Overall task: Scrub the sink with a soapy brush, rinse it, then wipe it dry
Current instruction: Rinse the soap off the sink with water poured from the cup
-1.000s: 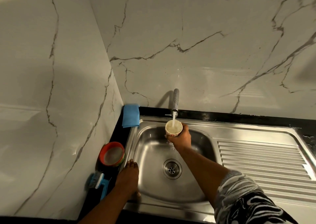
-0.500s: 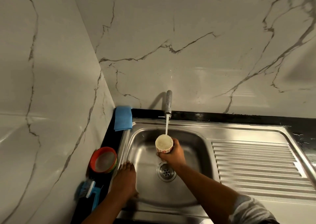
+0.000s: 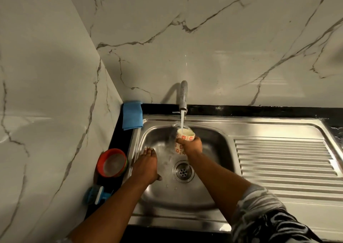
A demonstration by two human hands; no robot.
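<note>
The steel sink (image 3: 213, 144) lies below the tap (image 3: 183, 98), from which water runs. My right hand (image 3: 192, 145) grips a small white cup with red flowers (image 3: 185, 134) under the stream, tilted toward the left. Water splashes over the basin's left side near the drain (image 3: 183, 171). My left hand (image 3: 146, 165) lies flat with straight fingers on the basin's left wall. A blue brush (image 3: 96, 196) lies on the dark counter at the left front. A folded blue cloth (image 3: 132, 115) sits at the back left corner.
A red-rimmed bowl (image 3: 112, 163) stands on the narrow dark counter between the cloth and the brush. A ribbed steel drainboard (image 3: 282, 161) stretches to the right of the basin. Marble walls close in at the left and the back.
My right hand lowered the cup toward the drain, then raised it back under the tap and tilted it. My left hand slid from the front rim into the basin.
</note>
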